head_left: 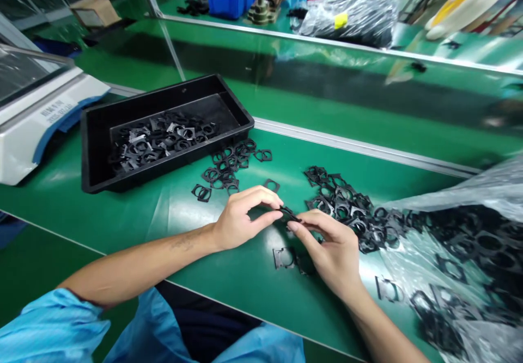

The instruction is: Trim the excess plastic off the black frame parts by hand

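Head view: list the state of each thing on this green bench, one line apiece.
left hand, pinching a black plastic frame
right hand, pinching the same frame from the other side
black tray, flat on the bench, holding a heap of frames
clear plastic bag, lying open, full of frames
loose frames, piled on the green bench mat

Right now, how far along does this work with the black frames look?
Done-looking: a heap of frames in the black tray. In hand: one frame pinched between left hand and right hand. Left: the loose piles on the green mat and the bigger mass in the clear plastic bag.
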A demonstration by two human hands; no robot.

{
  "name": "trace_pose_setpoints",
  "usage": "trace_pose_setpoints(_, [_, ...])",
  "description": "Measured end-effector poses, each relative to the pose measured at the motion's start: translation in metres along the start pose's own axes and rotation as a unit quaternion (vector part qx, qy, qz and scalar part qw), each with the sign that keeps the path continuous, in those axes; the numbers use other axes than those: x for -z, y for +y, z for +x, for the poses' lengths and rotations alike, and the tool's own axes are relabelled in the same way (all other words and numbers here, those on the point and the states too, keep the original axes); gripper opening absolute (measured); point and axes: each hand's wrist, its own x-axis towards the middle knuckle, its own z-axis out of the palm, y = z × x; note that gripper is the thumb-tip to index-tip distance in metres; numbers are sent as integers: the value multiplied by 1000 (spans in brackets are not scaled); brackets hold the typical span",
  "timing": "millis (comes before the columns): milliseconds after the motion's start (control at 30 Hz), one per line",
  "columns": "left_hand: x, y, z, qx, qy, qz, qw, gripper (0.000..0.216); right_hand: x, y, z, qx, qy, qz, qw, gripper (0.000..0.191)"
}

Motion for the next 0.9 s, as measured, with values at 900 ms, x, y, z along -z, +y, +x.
trace_pose_setpoints(900, [-2, 7, -17, 88, -76, 61, 991, 10, -2, -1, -19, -6, -4, -34, 999, 16])
